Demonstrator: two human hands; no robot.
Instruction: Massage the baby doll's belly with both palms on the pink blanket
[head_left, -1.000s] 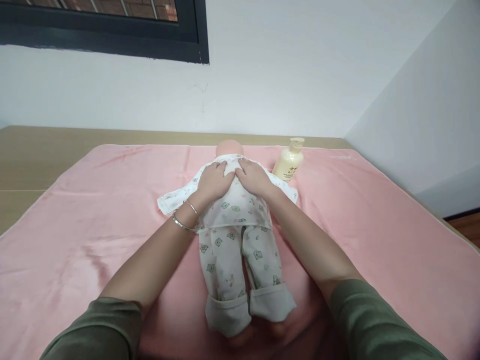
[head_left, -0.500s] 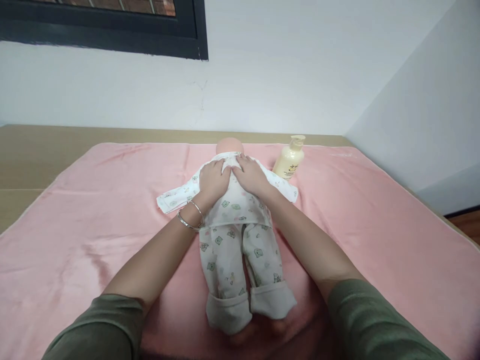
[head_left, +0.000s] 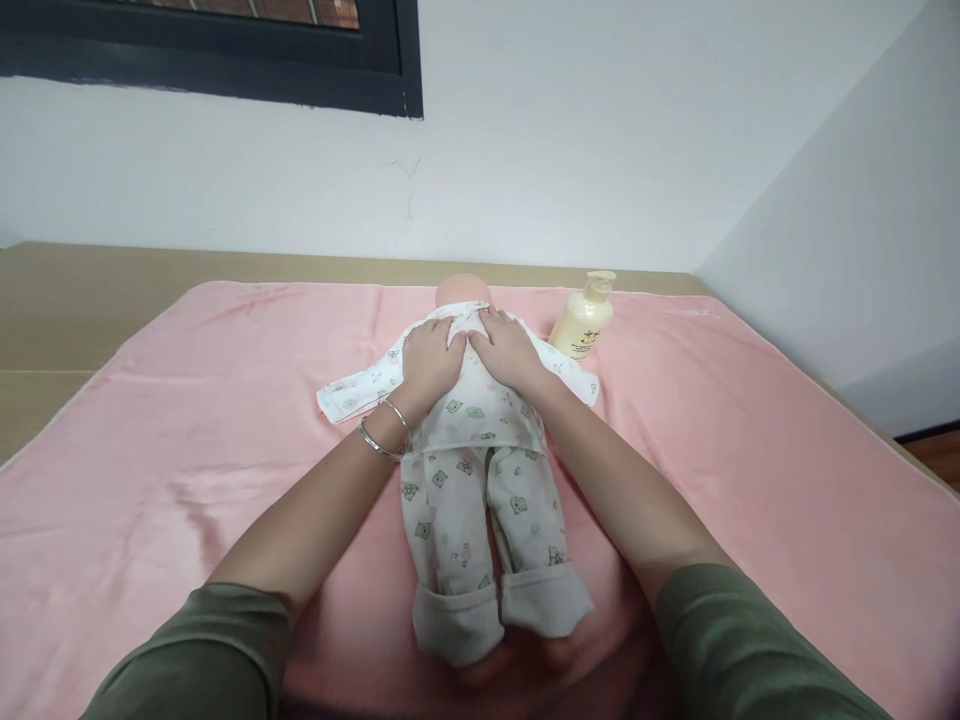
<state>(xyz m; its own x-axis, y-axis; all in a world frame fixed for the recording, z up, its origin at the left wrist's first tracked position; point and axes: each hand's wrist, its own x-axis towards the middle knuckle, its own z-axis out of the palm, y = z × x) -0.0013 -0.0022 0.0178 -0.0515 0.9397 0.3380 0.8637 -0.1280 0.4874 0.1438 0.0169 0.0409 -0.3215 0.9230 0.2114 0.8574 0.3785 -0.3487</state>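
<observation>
A doll point(head_left: 480, 410) in a white printed top and trousers lies on a pink cloth point(head_left: 262, 400), its bald head at the far end and its rolled cuffs nearest me. My left hand point(head_left: 433, 358) rests flat on the left side of its upper body, a silver bangle on the wrist. On the right side lies my right hand point(head_left: 508, 348), palm down with fingers spread. Both thumbs come close together over the middle. The doll's sleeves stretch out to either side, and its face is not visible.
A pale yellow pump bottle point(head_left: 583, 318) stands on the cloth beyond the doll's right-hand sleeve. Behind runs a wooden edge point(head_left: 337, 268) against a white wall point(head_left: 555, 140). A dark window frame point(head_left: 390, 60) is at the upper left.
The whole view has shifted very slightly. Both hands keep their places on the doll's upper body.
</observation>
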